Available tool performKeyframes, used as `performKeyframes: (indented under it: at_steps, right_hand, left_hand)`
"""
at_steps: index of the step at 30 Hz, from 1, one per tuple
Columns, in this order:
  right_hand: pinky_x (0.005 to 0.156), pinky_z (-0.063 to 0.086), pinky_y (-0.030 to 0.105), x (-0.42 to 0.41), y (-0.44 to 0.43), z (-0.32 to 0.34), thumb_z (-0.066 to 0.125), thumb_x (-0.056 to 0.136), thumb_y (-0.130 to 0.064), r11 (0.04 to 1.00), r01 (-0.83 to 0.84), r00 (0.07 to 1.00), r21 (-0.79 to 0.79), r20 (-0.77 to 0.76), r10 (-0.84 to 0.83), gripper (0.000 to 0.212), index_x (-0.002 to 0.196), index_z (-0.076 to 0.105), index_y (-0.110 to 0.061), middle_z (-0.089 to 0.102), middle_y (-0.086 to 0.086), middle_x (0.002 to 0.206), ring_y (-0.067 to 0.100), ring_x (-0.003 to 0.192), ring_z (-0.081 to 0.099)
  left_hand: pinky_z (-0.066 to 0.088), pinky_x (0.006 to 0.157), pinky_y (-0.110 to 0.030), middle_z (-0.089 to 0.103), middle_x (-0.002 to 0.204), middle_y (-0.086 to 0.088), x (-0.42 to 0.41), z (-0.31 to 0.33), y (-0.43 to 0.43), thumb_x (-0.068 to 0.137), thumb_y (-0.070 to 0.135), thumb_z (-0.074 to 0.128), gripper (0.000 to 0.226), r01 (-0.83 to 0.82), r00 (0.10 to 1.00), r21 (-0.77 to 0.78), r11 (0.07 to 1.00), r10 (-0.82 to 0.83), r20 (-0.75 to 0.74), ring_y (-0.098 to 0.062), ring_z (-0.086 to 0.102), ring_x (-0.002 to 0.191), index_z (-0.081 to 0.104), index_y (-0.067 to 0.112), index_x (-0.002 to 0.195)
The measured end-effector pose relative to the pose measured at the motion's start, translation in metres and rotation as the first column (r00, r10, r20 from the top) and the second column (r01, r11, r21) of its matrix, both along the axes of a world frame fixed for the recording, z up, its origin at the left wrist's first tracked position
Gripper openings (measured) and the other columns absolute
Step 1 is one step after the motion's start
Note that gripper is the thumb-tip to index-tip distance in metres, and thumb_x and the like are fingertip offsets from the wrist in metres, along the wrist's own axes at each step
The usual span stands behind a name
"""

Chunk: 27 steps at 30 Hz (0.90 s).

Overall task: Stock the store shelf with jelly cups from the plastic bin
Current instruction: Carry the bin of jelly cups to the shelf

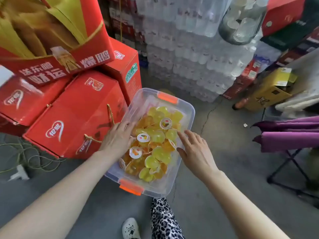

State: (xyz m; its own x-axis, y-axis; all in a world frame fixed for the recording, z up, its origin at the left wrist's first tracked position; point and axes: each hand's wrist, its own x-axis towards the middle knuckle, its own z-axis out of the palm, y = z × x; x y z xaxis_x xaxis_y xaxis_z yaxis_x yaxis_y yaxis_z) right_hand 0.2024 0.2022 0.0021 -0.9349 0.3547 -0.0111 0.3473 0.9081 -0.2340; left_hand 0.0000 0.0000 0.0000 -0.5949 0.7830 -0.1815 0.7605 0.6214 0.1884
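- The plastic bin (pixel 189 107) stands on the concrete floor (pixel 215 128), lid off, with an orange latch (pixel 167 97) at its far end and another at its near end.
- Jelly cups (pixel 158 152), yellow and orange, lie heaped inside it; a few show white printed lids.
- The left hand (pixel 119 137) reaches over the bin's left rim with its fingers straight; its grip is slack and has hold of nothing.
- The right hand (pixel 195 150) is at the right rim, fingers spread, forefinger stretched toward the cups; its grip is likewise loose and holds nothing.
- Red gift boxes (pixel 77 107) with rope handles are stacked hard against the bin's left side, crowding the left hand.
- Shrink-wrapped packs of bottled water (pixel 189 57) rise in a stack on the far side, with a glass jar (pixel 241 19) at far right.
- A purple folding chair (pixel 290 133) stands to the right, well apart from the bin, and a yellow carton (pixel 271 90) lies beyond it.
- Loose twine (pixel 29 156) coils on the floor at left.
- A leopard-print trouser leg (pixel 164 219) and a white shoe (pixel 130 229) are just near of the bin.
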Motion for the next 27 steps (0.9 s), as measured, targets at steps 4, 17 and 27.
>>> performKeyframes:
  at_steps: [4, 17, 27]
  right_hand:
    - [0.089, 0.05, 0.044, 0.003, 0.003, -0.034, 0.074, 0.084, -0.024, 0.985, 0.14, 0.989, -0.103, 0.062, -0.135, 0.067, 0.143, 0.044, -0.018, 0.048, 0.017, 0.137, 0.04, 0.115, 0.052]
    - [0.071, 0.056, 0.048, -0.024, -0.014, -0.061, 0.051, 0.09, -0.028, 0.429, 0.688, 0.713, -0.586, 0.432, -0.553, 0.066, 0.146, 0.016, -0.028, 0.067, 0.006, 0.092, 0.032, 0.078, 0.065]
    - [0.074, 0.05, 0.038, 0.022, -0.001, -0.024, 0.051, 0.082, -0.011, 0.536, 0.649, 0.747, -0.54, 0.319, -0.583, 0.06, 0.137, 0.042, -0.031, 0.056, -0.005, 0.067, 0.022, 0.075, 0.057]
  left_hand:
    - [0.042, 0.102, -0.045, 0.038, 0.145, -0.007, -0.009, -0.031, 0.009, 0.089, 0.03, 0.066, 0.068, -0.103, 0.994, -0.11, 0.989, 0.105, 0.018, -0.031, 0.036, 0.131, 0.035, 0.013, 0.147]
    - [0.043, 0.09, -0.046, 0.038, 0.128, -0.022, -0.027, -0.059, 0.029, 0.088, -0.007, 0.045, 0.086, -0.358, 0.926, -0.193, 0.914, 0.374, 0.055, -0.039, 0.05, 0.107, -0.005, 0.013, 0.154]
    - [0.046, 0.092, -0.039, 0.06, 0.122, -0.012, 0.043, -0.018, -0.024, 0.078, 0.004, 0.065, 0.072, -0.628, 0.704, 0.087, 0.773, 0.517, 0.487, -0.031, 0.057, 0.11, 0.038, 0.02, 0.143]
